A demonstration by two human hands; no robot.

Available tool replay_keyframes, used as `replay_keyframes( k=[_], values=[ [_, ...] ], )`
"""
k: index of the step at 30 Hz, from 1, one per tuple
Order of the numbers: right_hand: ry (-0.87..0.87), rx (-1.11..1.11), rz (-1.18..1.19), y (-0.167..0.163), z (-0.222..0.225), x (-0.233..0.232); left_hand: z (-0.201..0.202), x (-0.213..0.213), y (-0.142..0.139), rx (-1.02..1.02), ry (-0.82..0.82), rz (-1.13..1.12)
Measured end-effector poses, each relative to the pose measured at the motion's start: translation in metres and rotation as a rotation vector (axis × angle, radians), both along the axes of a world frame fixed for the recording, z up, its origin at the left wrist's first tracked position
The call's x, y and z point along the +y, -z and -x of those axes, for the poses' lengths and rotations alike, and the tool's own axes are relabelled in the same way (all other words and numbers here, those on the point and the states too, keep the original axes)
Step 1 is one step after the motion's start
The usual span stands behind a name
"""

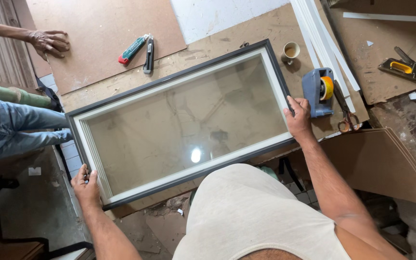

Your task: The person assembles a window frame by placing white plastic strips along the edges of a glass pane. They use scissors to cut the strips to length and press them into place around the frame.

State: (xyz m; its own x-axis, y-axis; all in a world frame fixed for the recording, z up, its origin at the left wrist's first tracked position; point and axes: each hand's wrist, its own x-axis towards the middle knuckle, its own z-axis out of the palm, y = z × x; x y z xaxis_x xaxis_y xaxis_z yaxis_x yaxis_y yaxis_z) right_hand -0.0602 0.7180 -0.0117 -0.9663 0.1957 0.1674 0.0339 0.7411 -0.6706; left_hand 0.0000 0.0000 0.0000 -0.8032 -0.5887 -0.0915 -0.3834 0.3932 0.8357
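Fingers [84, 174] of my left hand [85, 187] and right hand [298, 117] are clamped on opposite ends of the glazed frame [179, 123]. Beyond the frame's far corner stands a cup [291, 50] holding brown liquid.

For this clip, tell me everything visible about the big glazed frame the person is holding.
The large rectangular dark-edged frame with a white inner border lies flat and slightly askew on a worn brown workbench. Its clear glass pane looks intact and reflects a light spot. The left hand grips the near-left corner; the right hand grips the right short side. A small cup and a blue tape dispenser sit just beyond its right end, apart from it.
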Motion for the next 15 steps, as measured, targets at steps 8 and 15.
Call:
replay_keyframes(
  k=[8,15],
  values=[
    [-0.030,0.058,-0.104,-0.021,-0.004,-0.024,0.006,-0.002,-0.028,0.018,0.149,0.385],
    [-0.123,-0.021,-0.214,-0.041,-0.010,-0.034,0.008,0.001,-0.066,-0.017,0.096,0.418]
  ],
)
